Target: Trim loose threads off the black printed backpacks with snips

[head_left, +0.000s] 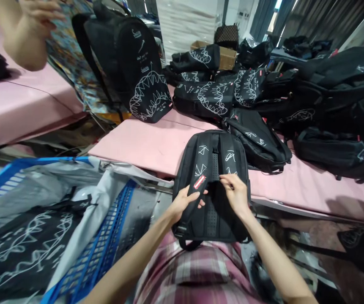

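Observation:
A black backpack leans against the pink table's edge in front of me, its back panel and two shoulder straps facing up. White scribbles mark both straps, and a red-and-white label sits on the left strap. My left hand is closed around that strap just below the label, thumb on top. On the other side, my right hand is closed in a pinch at the inner edge of the right strap. The strap's lower part is hidden behind this hand.
More black backpacks with white drawings are piled along the pink table. One backpack stands upright beside another person, whose arm shows upper left. At lower left, a lined blue crate holds a backpack.

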A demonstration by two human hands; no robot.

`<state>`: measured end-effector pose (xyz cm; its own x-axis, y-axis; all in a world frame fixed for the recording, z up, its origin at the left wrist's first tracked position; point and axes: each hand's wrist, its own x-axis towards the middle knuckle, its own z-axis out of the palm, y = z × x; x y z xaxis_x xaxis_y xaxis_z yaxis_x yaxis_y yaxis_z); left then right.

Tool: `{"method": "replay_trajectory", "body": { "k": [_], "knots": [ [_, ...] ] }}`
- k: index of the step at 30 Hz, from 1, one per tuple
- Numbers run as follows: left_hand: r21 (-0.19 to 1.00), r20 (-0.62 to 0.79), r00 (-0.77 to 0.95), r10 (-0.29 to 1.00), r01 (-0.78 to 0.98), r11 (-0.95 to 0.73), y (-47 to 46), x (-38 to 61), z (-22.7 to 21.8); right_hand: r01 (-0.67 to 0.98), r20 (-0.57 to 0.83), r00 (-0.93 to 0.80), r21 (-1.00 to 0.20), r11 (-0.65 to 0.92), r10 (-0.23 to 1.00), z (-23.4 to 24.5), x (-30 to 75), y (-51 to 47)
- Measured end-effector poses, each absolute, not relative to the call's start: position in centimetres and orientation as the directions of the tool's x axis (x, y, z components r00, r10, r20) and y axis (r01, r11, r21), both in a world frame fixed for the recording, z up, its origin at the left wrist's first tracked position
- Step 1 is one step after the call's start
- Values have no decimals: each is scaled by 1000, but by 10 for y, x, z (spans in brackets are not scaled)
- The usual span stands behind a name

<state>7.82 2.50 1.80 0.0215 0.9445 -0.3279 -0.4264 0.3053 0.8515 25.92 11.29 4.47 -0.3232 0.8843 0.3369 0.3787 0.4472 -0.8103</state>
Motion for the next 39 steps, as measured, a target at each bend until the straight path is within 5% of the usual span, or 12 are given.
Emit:
{"method": "replay_trajectory", "body": {
  "k": [5,14,16,21,26,30,39],
  "knots": [
    [888,-285,-21,958,-382,256,23,87,22,318,161,-341,-907,275,926,35,217,110],
    [889,-260,-32,965,-397,227,18,85,22,289,41,-475,-936,200,879,42,221,119],
    [879,-265,-8,964,-414,238,17,76,25,334,66,-534,-899,282,843,51,228,126],
    [862,-299,66,952,-408,299,15,48,36,526,209,-649,-572,629,732,74,234,145],
    [808,-333,100,938,-482,339,14,28,45,339,392,-775,-405,849,496,76,213,162],
    [773,-320,107,941,-545,324,13,21,46,215,504,-776,-354,910,380,76,197,173],
    [718,-308,199,930,-593,365,16,12,41,98,475,-836,-365,926,275,80,182,184]
  ]
}}
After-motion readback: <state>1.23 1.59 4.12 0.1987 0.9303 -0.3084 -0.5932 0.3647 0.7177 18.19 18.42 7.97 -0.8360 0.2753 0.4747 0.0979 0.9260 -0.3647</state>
